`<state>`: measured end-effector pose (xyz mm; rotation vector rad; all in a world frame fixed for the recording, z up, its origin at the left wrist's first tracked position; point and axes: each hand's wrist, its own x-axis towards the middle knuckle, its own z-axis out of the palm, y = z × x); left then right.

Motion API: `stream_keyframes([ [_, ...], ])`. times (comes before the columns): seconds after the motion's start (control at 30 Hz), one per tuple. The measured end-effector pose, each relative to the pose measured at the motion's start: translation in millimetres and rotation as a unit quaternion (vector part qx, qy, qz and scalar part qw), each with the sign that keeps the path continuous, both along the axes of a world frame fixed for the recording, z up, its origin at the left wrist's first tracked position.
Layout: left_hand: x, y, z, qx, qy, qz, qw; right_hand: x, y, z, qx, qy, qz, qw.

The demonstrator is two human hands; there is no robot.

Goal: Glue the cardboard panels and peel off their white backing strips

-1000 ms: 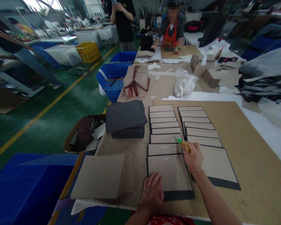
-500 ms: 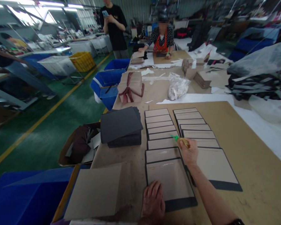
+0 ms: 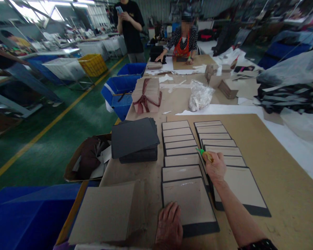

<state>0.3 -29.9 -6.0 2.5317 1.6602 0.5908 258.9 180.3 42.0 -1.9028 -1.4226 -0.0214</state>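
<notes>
Gripping the green-nozzled bottle (image 3: 208,157): right hand (image 3: 216,169), fingers closed round it, by the gap between left row of panels (image 3: 181,160) and right row (image 3: 237,182). Left hand (image 3: 169,222) laid flat, fingers extended, on left row's nearest panel (image 3: 190,203). Dark board stack (image 3: 135,137) farther left, on tabletop (image 3: 120,172).

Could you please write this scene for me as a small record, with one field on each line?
Left hand: resting on the nearest board of the left row
Right hand: holding a small yellowish bottle, its green tip pointing away and left
Layout: left row and right row, dark-edged boards overlapping
Left of rows: black stack, plain boards
Beyond: tied bundle, clear plastic bag
Far end: a co-worker wearing a red apron
</notes>
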Motion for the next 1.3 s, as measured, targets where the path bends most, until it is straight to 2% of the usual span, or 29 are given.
stream_keyframes([
  [0.2, 1, 1, 1.4, 0.013, 0.004, 0.007, 1.0, -5, 1, 4.5, -0.014, -0.019, 0.064, 0.998],
  [0.3, 2, 0, 0.5, 0.014, 0.003, 0.007, 1.0, -10, 1, 4.9, -0.006, -0.021, 0.064, 0.998],
  [0.4, 2, 0, 0.3, 0.011, 0.002, 0.002, 1.0, -26, 1, 6.2, -0.006, -0.012, 0.074, 0.997],
  [0.53, 2, 0, 0.5, 0.003, 0.005, 0.0, 1.0, -48, 0, 9.8, -0.013, 0.013, 0.131, 0.991],
  [0.77, 2, 0, 1.7, -0.005, -0.004, 0.003, 1.0, -47, -2, 10.0, -0.018, 0.006, 0.104, 0.994],
  [1.03, 2, 0, 5.1, -0.022, 0.001, -0.001, 1.0, -103, 3, 11.3, -0.036, 0.033, 0.206, 0.977],
  [1.17, 1, -1, 2.0, -0.026, 0.003, -0.003, 1.0, -94, 2, 12.2, -0.04, 0.033, 0.211, 0.976],
  [1.3, 0, -3, -3.9, -0.02, 0.001, -0.007, 1.0, -69, 2, 11.2, -0.036, 0.013, 0.161, 0.986],
])
